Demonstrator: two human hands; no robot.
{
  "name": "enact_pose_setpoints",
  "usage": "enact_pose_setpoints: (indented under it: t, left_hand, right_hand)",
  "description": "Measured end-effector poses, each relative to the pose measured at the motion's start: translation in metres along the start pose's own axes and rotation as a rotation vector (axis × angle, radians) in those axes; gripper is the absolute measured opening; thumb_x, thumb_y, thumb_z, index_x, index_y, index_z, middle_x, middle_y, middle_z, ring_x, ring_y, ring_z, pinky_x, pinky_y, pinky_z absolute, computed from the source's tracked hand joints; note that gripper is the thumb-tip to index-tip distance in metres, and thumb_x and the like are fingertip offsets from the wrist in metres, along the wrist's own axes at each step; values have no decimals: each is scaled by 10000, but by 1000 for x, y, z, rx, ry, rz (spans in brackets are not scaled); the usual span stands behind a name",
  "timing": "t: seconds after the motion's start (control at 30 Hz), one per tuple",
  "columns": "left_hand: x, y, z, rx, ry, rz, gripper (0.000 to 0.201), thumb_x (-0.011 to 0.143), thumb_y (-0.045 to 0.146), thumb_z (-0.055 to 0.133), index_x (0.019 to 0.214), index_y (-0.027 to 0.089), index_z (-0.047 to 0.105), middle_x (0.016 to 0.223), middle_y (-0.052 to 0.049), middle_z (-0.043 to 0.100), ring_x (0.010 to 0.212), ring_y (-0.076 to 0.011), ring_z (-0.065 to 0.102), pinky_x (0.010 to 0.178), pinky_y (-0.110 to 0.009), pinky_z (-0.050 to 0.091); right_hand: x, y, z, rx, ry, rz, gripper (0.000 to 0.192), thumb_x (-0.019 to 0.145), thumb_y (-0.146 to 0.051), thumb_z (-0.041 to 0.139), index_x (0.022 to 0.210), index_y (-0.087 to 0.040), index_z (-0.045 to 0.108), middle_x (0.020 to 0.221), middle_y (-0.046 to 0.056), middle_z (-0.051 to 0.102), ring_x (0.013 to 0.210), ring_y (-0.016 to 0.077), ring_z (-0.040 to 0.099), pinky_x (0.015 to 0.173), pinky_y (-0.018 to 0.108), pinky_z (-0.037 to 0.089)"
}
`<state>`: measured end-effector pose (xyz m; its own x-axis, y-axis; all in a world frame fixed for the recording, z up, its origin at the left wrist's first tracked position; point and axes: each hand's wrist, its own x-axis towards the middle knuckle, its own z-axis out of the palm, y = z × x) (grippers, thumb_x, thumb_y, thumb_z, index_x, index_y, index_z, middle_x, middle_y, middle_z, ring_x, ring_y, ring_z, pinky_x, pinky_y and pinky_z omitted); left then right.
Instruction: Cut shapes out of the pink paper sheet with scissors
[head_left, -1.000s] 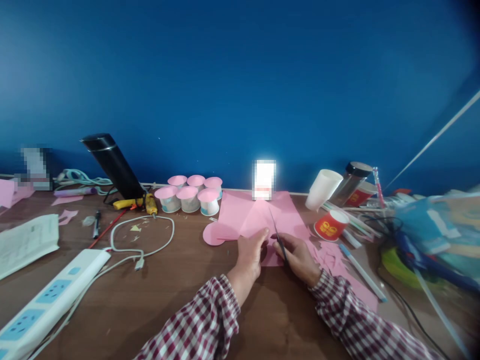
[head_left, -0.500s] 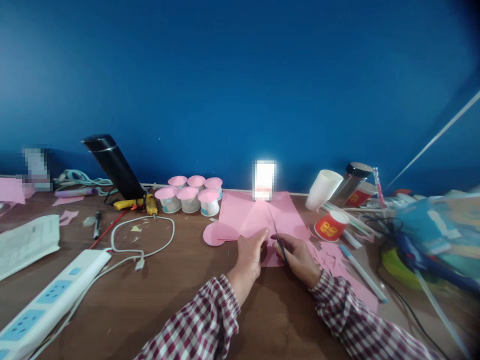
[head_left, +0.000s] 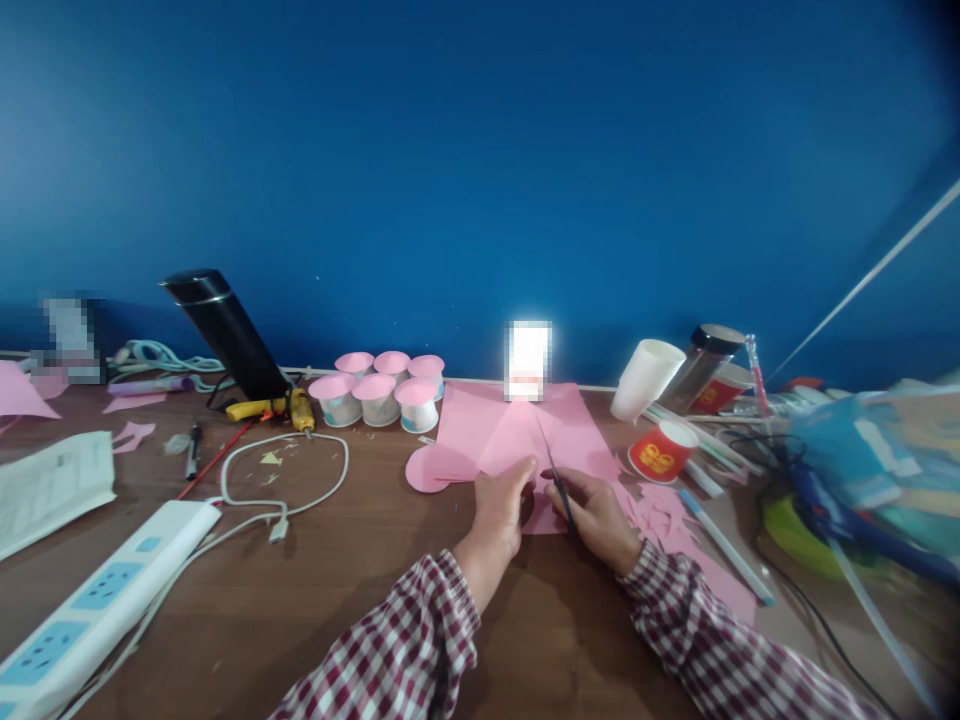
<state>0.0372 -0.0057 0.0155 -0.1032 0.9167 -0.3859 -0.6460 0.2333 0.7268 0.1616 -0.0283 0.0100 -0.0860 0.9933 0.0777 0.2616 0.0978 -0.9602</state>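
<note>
While the brown table [head_left: 315, 580] spreads under everything, its largest burden is seen just beyond the hands: a pink paper sheet [head_left: 525, 430], lying flat and reaching from the fingers toward the blue wall [head_left: 480, 150]. The near edge of this sheet is pinched by the left hand [head_left: 501, 508], thumb on top and fingers curled under, so that the paper is held taut close beside the right hand. Far to the left of the left hand, a white power strip [head_left: 97, 600] is laid near the table's front edge, and a white cable [head_left: 285, 480] is looped between it and the hands. Beyond that loop, a black flask [head_left: 225, 330] is seen tilted against the wall. A cluster of small cups with pink tops [head_left: 379, 390] is set up and to the left of the left hand. To the right of the right hand, pink scraps [head_left: 667, 520] are scattered, with a red paper cup [head_left: 664, 450] just beyond them and a white cup [head_left: 645, 378] farther back. The right hand [head_left: 596, 515] is closed around the handles of dark scissors [head_left: 559, 480], whose blades are pointed away from the person into the pink sheet; whether the blades are parted cannot be told.
</note>
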Motion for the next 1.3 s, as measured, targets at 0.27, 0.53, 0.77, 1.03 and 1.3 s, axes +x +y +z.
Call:
enact_pose_setpoints:
  t: [0.27, 0.53, 0.77, 1.03, 1.3]
  left_hand:
    - [1, -1, 0, 0, -20, -6, 308, 492, 248, 822, 617, 121, 571, 515, 17, 560, 468, -96, 513, 455, -227, 401]
    - [3, -2, -2, 20, -25, 1, 302, 508, 256, 817, 616, 120, 570, 517, 18, 555, 471, -94, 508, 455, -226, 396]
    - [2, -2, -1, 20, -31, -1, 319, 514, 259, 817, 622, 124, 549, 514, 15, 552, 471, -92, 505, 450, -221, 396]
    - [8, 11, -2, -90, -60, -73, 364, 545, 228, 802, 727, 182, 489, 537, 43, 567, 444, -83, 519, 427, -191, 390]
    - [11, 16, -3, -132, -56, -94, 252, 638, 230, 750, 723, 172, 520, 562, 23, 589, 453, -101, 558, 436, -209, 446]
  right_hand:
    - [0, 0, 0, 10, 4, -1, 379, 791, -417, 621, 1035, -128, 648, 574, -31, 529, 462, 120, 503, 449, 231, 439]
    - [1, 1, 0, -5, 8, -9, 354, 798, -392, 617, 1030, -126, 648, 579, -23, 531, 473, 124, 508, 451, 234, 440]
    - [1, 3, 1, 12, -7, -10, 358, 795, -392, 623, 1040, -130, 631, 592, -20, 547, 478, 126, 521, 462, 241, 456]
    - [3, 11, 1, -33, -58, -38, 371, 820, -372, 605, 1107, -138, 591, 681, 14, 595, 553, 139, 539, 498, 248, 469]
    - [5, 13, 2, -70, -64, -89, 345, 834, -358, 591, 1097, -135, 599, 690, 11, 582, 589, 140, 530, 522, 235, 463]
